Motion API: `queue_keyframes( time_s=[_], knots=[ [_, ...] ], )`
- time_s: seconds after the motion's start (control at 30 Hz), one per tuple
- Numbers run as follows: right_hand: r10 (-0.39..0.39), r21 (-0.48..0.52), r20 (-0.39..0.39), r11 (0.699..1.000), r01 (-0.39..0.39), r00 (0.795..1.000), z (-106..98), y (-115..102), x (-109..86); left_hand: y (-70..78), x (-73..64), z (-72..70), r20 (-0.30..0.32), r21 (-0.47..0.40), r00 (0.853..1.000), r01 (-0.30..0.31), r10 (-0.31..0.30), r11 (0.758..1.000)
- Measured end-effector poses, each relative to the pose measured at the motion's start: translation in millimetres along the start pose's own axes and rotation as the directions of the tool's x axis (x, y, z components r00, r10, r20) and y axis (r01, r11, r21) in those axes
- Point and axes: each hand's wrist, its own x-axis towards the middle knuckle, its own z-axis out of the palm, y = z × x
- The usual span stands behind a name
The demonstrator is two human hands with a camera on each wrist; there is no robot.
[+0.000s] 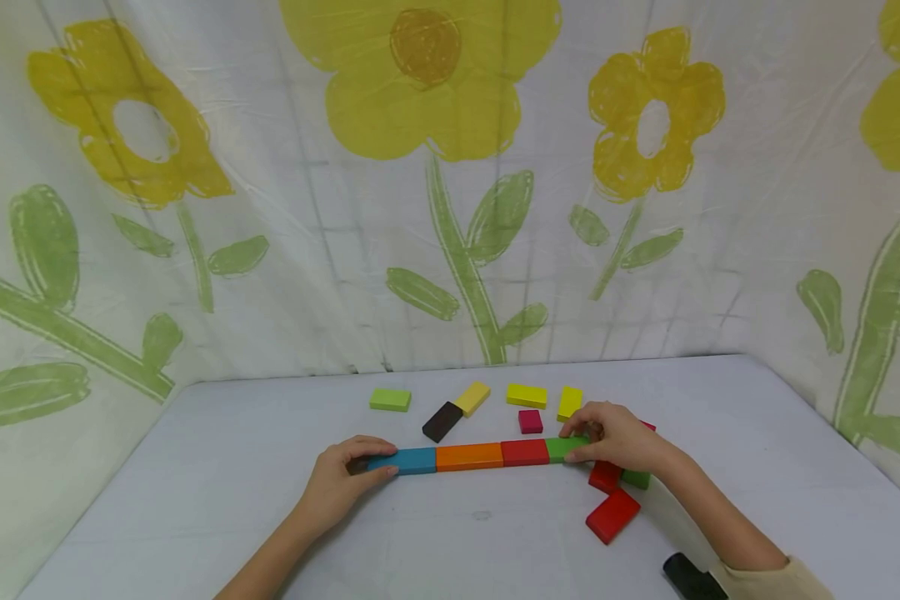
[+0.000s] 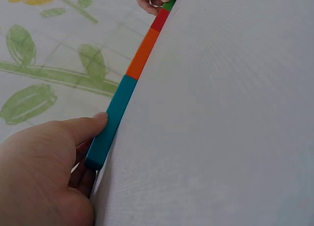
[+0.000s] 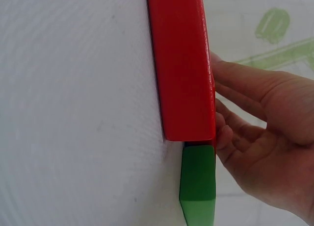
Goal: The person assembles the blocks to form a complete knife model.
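A straight row of flat blocks lies end to end on the table: a blue block [image 1: 412, 461], an orange block [image 1: 468, 457], a red block [image 1: 525, 452] and a green block [image 1: 562, 448]. At the row's left end, my left hand [image 1: 345, 479] grips the blue block between thumb and fingers; the left wrist view shows the thumb along its side. My right hand [image 1: 618, 437] pinches the green block at the right end. In the right wrist view, a loose red block [image 3: 182, 69] and a dark green block [image 3: 198, 179] hide that grip.
Behind the row lie a light green block [image 1: 390, 400], a dark brown block [image 1: 442, 422], a pale yellow block [image 1: 472, 398], two bright yellow blocks and a small crimson block [image 1: 530, 422]. Near my right forearm are loose red blocks and a black object [image 1: 693, 577]. A flowered curtain [image 1: 307, 250] hangs behind.
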Motion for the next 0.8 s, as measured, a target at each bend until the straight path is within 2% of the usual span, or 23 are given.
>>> queue_keyframes(
  time_s=[0.47,0.8],
  knots=[
    [-0.045,-0.027,-0.006,0.999,0.045,0.999,3.7,-1.0,0.6,-3.3,0.5,-1.5,0.005,0.013,1.000,-0.011,0.010,1.000],
    [-0.069,-0.055,-0.016,0.996,0.068,0.997,5.5,-2.7,2.0,1.7,0.2,-1.3,0.002,0.008,1.000,0.017,-0.017,1.000]
  ],
)
